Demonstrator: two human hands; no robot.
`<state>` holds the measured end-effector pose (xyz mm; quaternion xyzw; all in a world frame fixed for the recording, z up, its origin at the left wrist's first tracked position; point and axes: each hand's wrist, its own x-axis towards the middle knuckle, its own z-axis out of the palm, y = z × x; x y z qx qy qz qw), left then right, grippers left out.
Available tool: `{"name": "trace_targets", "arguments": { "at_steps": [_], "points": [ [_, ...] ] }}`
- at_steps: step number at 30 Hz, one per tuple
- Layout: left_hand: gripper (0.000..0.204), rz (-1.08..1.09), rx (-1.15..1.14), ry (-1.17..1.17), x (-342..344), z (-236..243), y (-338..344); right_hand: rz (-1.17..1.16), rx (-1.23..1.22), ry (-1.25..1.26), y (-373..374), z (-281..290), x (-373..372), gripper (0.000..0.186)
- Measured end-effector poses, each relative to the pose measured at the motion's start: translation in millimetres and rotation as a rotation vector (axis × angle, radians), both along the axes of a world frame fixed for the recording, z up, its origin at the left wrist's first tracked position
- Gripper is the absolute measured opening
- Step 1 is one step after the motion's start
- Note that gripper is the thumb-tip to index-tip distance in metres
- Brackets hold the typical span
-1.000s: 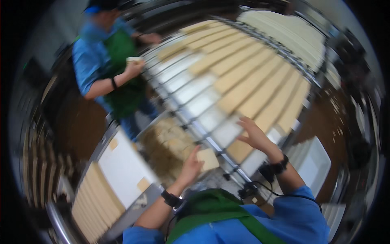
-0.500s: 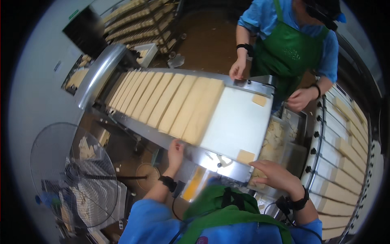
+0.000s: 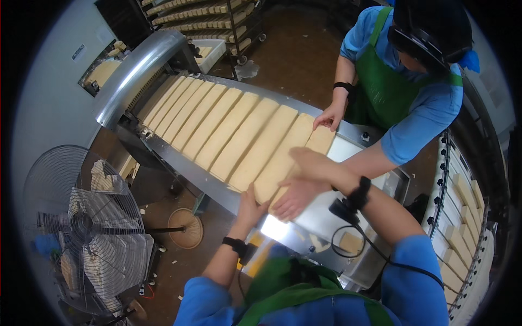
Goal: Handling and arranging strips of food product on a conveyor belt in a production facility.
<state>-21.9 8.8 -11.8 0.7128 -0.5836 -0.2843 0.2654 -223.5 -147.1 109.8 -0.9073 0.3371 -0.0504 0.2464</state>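
Long pale-yellow strips, like pressed dough, lie side by side across a conveyor (image 3: 343, 148) with a white surface. My left hand (image 3: 251, 213) is at the near metal rail, fingers and thumb around the near end of one strip (image 3: 284, 157). Over the strips at the right reaches my right hand (image 3: 316, 164), slightly blurred, its fingers stretched out on the pale surface. Beneath my right wrist, a co-worker's hand (image 3: 292, 200) lies on the near end of the last strip; that person's other hand (image 3: 329, 116) touches its far end.
A metal arched cover (image 3: 142, 70) spans the conveyor's far-left end. At the left stands a wire-guarded fan (image 3: 81, 224). The co-worker (image 3: 402, 98) stands across the conveyor. More strips lie on a second conveyor (image 3: 439, 206) at right. A loaded rack (image 3: 234, 27) stands behind.
My right hand has moved from the conveyor's right end onto the strips, and my left hand has come against a strip's end. The co-worker's hands have reached in. Strips now extend farther right.
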Motion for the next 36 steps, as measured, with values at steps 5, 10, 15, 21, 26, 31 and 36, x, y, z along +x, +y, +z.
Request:
{"name": "trace_targets", "arguments": {
  "at_steps": [5, 10, 15, 21, 26, 31, 36],
  "points": [
    [0.087, -0.017, 0.082, -0.095, -6, 12, 2, -0.267, 0.103, 0.387, -84, -44, 28, 0.053],
    [0.084, -0.026, 0.193, -0.062, -12, 9, -8, -0.445, -0.058, 0.464, -146, -102, -2, 0.054],
    [0.086, -0.007, 0.221, -0.034, -3, 18, -16, -0.235, -0.243, 0.620, -170, -116, -12, 0.051],
    [0.086, -0.025, 0.266, -0.015, -13, 17, -18, -0.402, -0.270, 0.381, -176, -134, -49, 0.064],
    [0.084, -0.127, 0.268, -0.046, -18, 16, -9, -0.542, -0.133, 0.219, -124, -135, -110, 0.058],
    [0.086, -0.477, 0.185, -0.153, -30, 14, -28, -0.916, 0.041, -0.087, -18, -154, -252, 0.052],
    [0.082, -0.464, 0.302, -0.219, -77, 26, -48, -0.858, -0.077, 0.221, 125, -137, -269, 0.104]
  ]
}}
